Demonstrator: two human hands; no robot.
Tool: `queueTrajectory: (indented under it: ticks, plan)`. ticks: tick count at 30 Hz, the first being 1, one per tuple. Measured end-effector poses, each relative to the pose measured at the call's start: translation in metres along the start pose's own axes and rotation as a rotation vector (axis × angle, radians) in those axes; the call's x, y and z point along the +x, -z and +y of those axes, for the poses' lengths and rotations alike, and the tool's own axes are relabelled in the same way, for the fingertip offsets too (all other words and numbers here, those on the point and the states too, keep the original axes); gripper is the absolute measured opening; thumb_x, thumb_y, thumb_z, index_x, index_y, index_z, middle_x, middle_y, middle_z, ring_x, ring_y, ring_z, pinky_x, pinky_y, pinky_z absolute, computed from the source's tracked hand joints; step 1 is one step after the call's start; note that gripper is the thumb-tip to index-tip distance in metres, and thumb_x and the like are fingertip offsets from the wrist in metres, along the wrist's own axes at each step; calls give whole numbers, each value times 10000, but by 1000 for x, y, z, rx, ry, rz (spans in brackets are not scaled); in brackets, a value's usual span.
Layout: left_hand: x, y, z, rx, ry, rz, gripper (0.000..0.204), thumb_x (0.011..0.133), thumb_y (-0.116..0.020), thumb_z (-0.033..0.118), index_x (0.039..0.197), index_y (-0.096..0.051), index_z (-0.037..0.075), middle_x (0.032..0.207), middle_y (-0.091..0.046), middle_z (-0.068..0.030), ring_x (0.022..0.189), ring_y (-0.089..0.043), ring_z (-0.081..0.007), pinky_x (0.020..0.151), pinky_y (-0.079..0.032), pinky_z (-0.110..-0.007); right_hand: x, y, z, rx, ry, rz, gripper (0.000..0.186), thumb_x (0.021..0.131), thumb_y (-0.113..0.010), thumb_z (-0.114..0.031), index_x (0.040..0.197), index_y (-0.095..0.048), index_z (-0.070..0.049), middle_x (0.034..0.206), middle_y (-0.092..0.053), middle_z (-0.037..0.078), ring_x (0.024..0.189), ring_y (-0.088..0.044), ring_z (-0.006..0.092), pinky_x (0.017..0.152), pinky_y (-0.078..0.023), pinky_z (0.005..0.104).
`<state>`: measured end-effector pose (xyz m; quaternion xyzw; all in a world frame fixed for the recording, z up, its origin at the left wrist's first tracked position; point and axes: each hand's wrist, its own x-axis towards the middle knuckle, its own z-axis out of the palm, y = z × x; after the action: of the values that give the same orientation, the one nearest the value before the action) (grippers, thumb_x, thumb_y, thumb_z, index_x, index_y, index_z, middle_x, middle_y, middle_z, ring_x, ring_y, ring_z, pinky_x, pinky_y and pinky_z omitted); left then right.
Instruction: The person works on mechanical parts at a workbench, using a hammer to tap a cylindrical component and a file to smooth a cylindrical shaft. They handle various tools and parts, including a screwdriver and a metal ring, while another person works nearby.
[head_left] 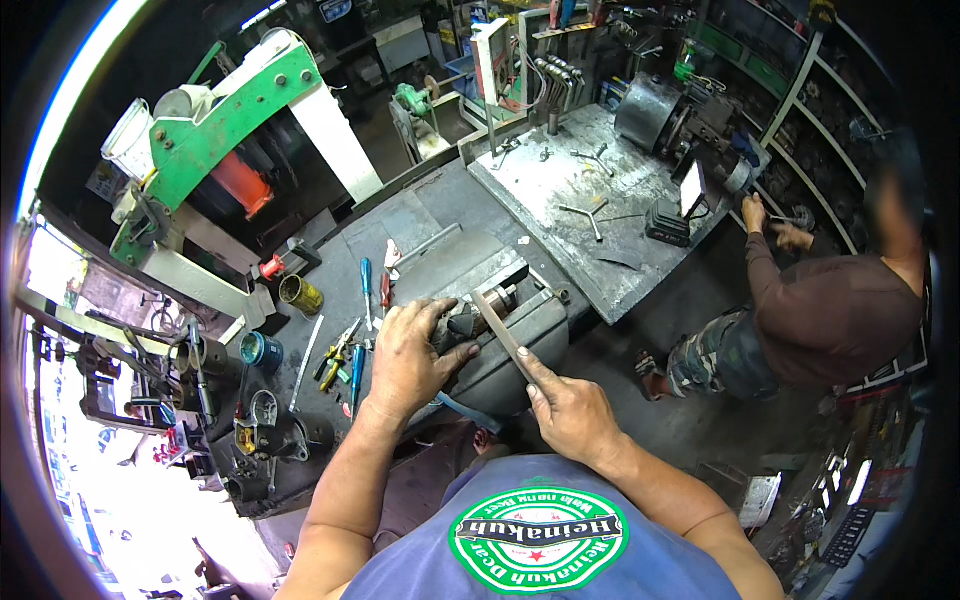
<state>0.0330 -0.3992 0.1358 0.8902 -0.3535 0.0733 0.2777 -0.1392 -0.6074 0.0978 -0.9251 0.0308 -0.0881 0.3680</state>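
A shiny-ended cylindrical metal part (503, 297) lies on the grey bench vise (530, 335), in front of me. My left hand (412, 352) is at the part's left end, thumb and fingers around its dark section (461, 324). In my right hand (575, 418) is a long flat file (505, 335), gripped near its lower end with a finger laid along it. The file slants up and left, and its far end meets or passes over the part; contact there is hard to tell.
Left of the vise lie screwdrivers (357, 375), pliers (340, 355), a yellow can (301, 293) and a blue can (261, 349). A green-and-white press frame (235, 120) stands behind. On the right, a co-worker (835, 315) stands by a metal-topped bench (560, 215).
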Motion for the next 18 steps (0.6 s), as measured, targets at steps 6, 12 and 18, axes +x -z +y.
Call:
queueTrajectory:
  ticks: [6, 12, 18]
  plan:
    - [-4, -7, -1, -11, 34, 80, 709, 711, -1037, 325, 1331, -783, 94, 1146, -715, -122, 1110, -673, -370, 1001, -542, -480, 30, 8, -18, -8, 67, 49, 605, 1076, -668, -174, 1669, -555, -158, 838, -751, 208, 761, -751, 450, 713, -601, 580]
    - [-4, -18, -8, -23, -2, 168, 766, 634, -1063, 403, 1285, -804, 93, 1125, -707, -123, 1073, -668, -363, 949, -540, -477, 15, 14, -23, -65, 4, -5, 632, 1058, -694, -151, 1674, -551, -164, 818, -742, 195, 714, -734, 440, 662, -589, 576]
    - [-4, -17, -8, -8, -18, 165, 764, 628, -1062, 433, 1280, -808, 127, 1117, -706, -98, 1029, -665, -339, 916, -539, -467, 34, 8, -20, 30, 71, 72, 603, 1077, -680, -144, 1665, -550, -157, 817, -732, 205, 724, -730, 447, 680, -583, 587]
